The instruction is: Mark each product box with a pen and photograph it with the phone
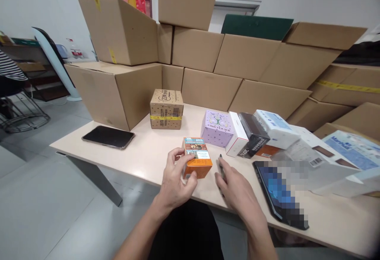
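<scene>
My left hand [178, 177] is closed on a small orange box [203, 169] with printed pictures and text on its upper face. Thumb and fingers grip its left side and front, near the table's front edge. Just to the right, my right hand [236, 186] is closed around a slim, dark pen-like tool [220, 162]. Its tip points away from me, and the fingers cover much of it, so its exact kind does not show. The tool is apart from the orange box. Beyond the two hands stands a purple box [217, 135] printed with a tree-like design.
A phone [108, 137] lies at the table's left, and a tablet-like device [279, 192] with a blurred screen at the right. A taped brown carton [166, 111] stands behind. Several product boxes, including a black one [252, 133], line the right side. Large cardboard boxes [208, 88] wall the back.
</scene>
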`<state>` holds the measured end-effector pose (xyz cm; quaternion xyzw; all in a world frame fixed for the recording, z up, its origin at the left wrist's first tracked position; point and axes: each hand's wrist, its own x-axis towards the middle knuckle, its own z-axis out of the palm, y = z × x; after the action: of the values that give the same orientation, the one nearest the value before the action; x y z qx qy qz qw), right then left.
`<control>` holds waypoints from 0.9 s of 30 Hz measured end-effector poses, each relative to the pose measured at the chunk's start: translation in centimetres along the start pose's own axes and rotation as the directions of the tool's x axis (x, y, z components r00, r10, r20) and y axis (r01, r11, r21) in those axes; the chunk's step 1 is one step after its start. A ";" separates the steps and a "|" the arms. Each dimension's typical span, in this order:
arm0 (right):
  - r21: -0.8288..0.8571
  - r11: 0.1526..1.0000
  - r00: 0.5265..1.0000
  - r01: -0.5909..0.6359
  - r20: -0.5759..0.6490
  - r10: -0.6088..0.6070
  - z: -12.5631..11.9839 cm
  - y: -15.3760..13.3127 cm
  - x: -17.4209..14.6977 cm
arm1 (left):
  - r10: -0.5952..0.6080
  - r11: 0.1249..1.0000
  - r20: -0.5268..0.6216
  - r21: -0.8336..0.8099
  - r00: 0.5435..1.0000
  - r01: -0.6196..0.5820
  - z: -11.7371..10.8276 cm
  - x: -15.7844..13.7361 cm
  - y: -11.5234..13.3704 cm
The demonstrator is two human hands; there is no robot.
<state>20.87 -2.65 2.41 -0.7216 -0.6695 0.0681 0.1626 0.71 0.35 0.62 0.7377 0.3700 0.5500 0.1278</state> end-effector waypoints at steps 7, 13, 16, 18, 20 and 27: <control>0.595 0.804 0.992 0.022 -0.114 0.057 -0.6 1.3 0.9 | 0.057 0.998 -0.038 -0.012 0.998 -0.058 -0.1 -0.2 0.1; 0.961 0.254 0.985 0.106 -0.136 0.103 -1.6 1.4 0.1 | 0.160 0.986 -0.032 -0.046 0.987 -0.162 -0.3 -0.2 0.1; 0.963 0.154 0.975 0.220 -0.212 -0.067 -2.2 0.6 -0.1 | 0.197 0.976 0.023 -0.104 0.980 -0.193 -0.2 -0.1 -0.2; 0.936 0.197 0.955 0.292 -0.294 -0.019 -2.6 -0.3 0.0 | 0.207 0.972 0.049 -0.126 0.977 -0.200 -0.1 -0.2 -0.5; 0.896 0.293 0.918 0.332 -0.379 0.116 -2.9 -1.4 0.4 | 0.202 0.973 0.060 -0.123 0.978 -0.193 -0.1 -0.2 -0.6; 0.895 0.317 0.917 0.315 -0.373 0.140 -4.1 -5.1 2.4 | 0.177 0.984 0.101 -0.027 0.979 -0.176 -0.1 -0.1 -0.4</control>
<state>17.61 -0.59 8.17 -0.4499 -0.4960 0.2930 0.6825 0.42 0.58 0.37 0.7939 0.2910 0.5236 0.1039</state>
